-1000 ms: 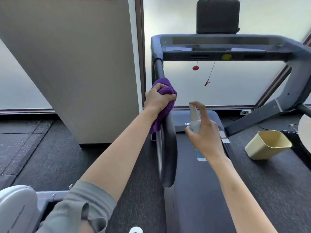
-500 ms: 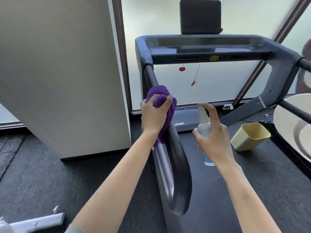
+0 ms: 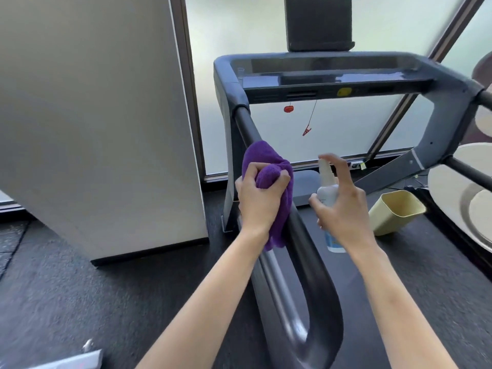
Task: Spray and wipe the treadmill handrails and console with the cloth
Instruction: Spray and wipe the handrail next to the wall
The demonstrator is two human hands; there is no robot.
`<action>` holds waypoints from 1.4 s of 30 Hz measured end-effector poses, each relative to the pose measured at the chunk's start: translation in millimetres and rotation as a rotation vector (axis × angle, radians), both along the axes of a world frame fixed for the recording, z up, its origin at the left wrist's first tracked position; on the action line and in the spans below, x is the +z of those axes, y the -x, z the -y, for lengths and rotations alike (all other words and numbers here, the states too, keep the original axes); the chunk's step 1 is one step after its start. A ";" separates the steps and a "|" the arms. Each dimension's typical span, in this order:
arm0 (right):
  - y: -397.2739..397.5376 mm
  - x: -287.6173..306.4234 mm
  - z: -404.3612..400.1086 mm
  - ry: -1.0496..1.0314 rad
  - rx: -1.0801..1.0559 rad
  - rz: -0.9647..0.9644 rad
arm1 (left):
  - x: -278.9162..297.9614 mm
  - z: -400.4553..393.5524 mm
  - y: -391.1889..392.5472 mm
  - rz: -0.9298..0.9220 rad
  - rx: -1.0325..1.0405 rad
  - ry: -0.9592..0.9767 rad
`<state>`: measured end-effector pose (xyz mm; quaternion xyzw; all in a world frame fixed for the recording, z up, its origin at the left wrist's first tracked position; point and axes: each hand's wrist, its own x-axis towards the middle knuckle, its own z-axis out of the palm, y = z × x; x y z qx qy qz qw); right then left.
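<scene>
My left hand (image 3: 259, 198) grips a bunched purple cloth (image 3: 266, 162) and presses it against the treadmill's dark left handrail (image 3: 306, 251), about halfway along the rail. My right hand (image 3: 343, 209) holds a small white spray bottle (image 3: 327, 190) just right of the rail, index finger raised over the nozzle. The grey console (image 3: 332, 73) spans the top of the frame, with a black tablet-like block (image 3: 318, 22) standing on it. The right handrail (image 3: 468, 173) shows at the right edge.
A large white panel (image 3: 101, 123) stands close on the left. A pale yellow bin (image 3: 396, 214) lies tipped beside the treadmill belt (image 3: 415, 302). A red safety clip (image 3: 306, 131) hangs under the console. Round white equipment (image 3: 463, 198) sits at the right.
The view has moved closer and shifted right. My left hand has slid the cloth down the rail towards me. My right hand still holds the bottle beside it.
</scene>
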<state>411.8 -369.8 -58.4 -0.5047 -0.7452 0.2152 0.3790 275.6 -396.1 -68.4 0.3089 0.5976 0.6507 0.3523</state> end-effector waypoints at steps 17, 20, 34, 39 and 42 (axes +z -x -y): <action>17.0 3.5 -35.5 -0.033 0.171 -0.011 | 3.4 -20.0 16.6 0.135 0.087 -0.021; 20.9 -2.2 -42.4 -0.004 0.193 -0.013 | 5.7 -37.1 23.2 0.060 0.090 0.008; 21.7 0.2 -62.4 0.009 0.182 -0.022 | 18.1 -73.9 56.8 0.012 0.066 0.093; 24.3 -11.7 -66.0 0.034 0.177 -0.018 | 18.5 -88.3 53.4 -0.375 0.042 0.236; 24.2 -11.0 -69.9 0.038 0.168 -0.012 | 30.0 -130.7 72.6 -0.613 0.052 0.375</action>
